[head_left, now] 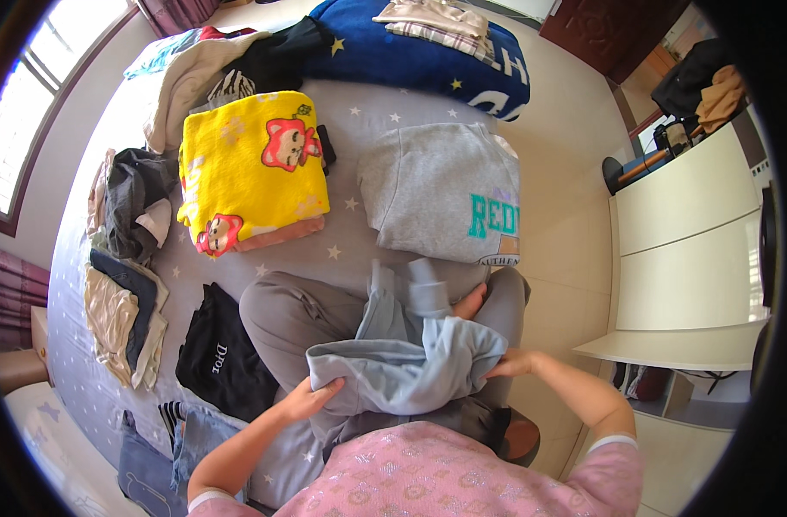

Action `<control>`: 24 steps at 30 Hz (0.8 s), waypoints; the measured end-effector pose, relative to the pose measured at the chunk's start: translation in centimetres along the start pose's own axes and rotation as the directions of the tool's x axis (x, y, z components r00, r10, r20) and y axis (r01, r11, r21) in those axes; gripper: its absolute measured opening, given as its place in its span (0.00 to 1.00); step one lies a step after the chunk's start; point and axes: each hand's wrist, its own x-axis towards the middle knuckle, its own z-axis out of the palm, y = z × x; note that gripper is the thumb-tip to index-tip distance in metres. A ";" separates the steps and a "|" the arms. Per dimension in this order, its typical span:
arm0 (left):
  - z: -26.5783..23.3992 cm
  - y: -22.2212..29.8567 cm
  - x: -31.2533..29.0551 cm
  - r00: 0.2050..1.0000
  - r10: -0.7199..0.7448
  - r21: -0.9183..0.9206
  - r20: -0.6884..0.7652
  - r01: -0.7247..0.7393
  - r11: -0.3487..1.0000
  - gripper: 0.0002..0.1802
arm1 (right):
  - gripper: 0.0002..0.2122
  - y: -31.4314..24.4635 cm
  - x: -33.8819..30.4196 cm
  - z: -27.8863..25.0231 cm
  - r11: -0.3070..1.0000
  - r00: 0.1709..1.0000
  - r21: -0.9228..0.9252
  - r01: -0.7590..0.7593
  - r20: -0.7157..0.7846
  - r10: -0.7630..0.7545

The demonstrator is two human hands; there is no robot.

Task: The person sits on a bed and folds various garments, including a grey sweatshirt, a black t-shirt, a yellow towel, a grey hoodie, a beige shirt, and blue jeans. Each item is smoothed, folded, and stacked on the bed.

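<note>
Pale-blue garment (393,379), bunched over the lap and slung between both hands, too crumpled to call top or trousers! Left hand (316,398) is closed on the near-left rim, thumb and fingers nipping the edge where a wide opening gapes. Right hand (511,364) is closed on the opposite side, fingertips partly lost in the folds. And here's the key line: the body runs crosswise, hand to hand, while two narrow tubes point away from the wearer, one blurred cuff (426,297) out front, held by neither hand. It lies ahead and to the left of the right hand, the nearer of the two. Beneath, grey trousers (277,323); just beyond, a grey sweatshirt (428,177); farther left, a folded yellow blanket (238,164), all on the star-dotted bed (346,246).
</note>
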 end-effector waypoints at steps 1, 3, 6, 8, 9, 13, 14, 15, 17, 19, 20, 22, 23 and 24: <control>0.3 -0.2 -0.2 1.000 -0.011 -0.023 -0.026 0.010 1.000 0.26 | 0.27 0.7 0.1 0.4 0.997 0.998 0.068 0.045 0.048 -0.048; 1.3 -1.2 -0.7 0.949 0.302 0.224 -0.095 -0.275 0.935 0.24 | 0.34 0.9 0.3 1.3 0.981 0.973 0.090 0.173 0.142 -0.185; 1.2 -1.8 -0.6 0.916 0.399 0.573 0.030 -0.343 0.744 0.22 | 0.31 0.2 -0.1 2.8 0.917 0.910 -0.074 0.392 -0.115 -0.398; 1.5 -1.7 -0.1 0.892 0.446 0.631 -0.072 -0.305 0.713 0.15 | 0.25 0.9 1.4 3.8 0.944 0.901 0.005 0.330 -0.300 -0.313; 1.3 -1.6 0.5 0.872 0.476 0.646 -0.118 -0.296 0.703 0.14 | 0.22 1.1 2.0 4.1 0.952 0.885 0.048 0.302 -0.385 -0.262; 0.8 1.1 3.6 0.743 0.515 0.414 -0.428 -0.345 0.842 0.15 | 0.17 -0.5 3.6 2.9 0.887 0.700 0.215 0.409 -0.698 -0.154; 0.9 2.9 4.4 0.713 0.555 0.486 -0.429 -0.336 0.807 0.21 | 0.17 -0.6 4.8 2.2 0.861 0.663 0.245 0.445 -0.737 -0.133; 0.3 3.3 5.2 0.730 0.531 0.556 -0.429 -0.250 0.793 0.25 | 0.18 -1.4 5.5 1.6 0.834 0.625 0.269 0.483 -0.773 -0.113; -0.6 3.3 6.3 0.763 0.483 0.671 -0.430 -0.088 0.737 0.32 | 0.22 1.1 8.1 0.5 0.974 0.593 0.037 0.221 -0.798 -0.104; -1.0 2.7 6.1 0.775 0.432 0.750 -0.461 0.080 0.657 0.36 | 0.29 1.7 9.9 -0.1 0.998 0.630 -0.021 -0.058 -0.777 0.020; -0.6 3.2 5.6 0.779 0.410 0.743 -0.475 0.105 0.661 0.36 | 0.30 0.8 9.3 0.3 0.992 0.599 -0.076 -0.098 -0.801 -0.002; 1.1 5.1 3.7 0.793 0.346 0.722 -0.501 0.162 0.673 0.36 | 0.33 0.2 8.6 0.4 0.966 0.549 -0.169 -0.197 -0.835 -0.034; 1.5 4.7 3.1 0.737 0.450 0.758 -0.505 0.130 0.639 0.31 | 0.34 0.5 8.7 0.6 0.968 0.533 -0.166 -0.190 -0.845 -0.041; 1.5 3.7 2.6 0.746 0.421 0.783 -0.516 0.212 0.585 0.30 | 0.35 0.8 8.9 0.8 0.970 0.517 -0.164 -0.182 -0.855 -0.048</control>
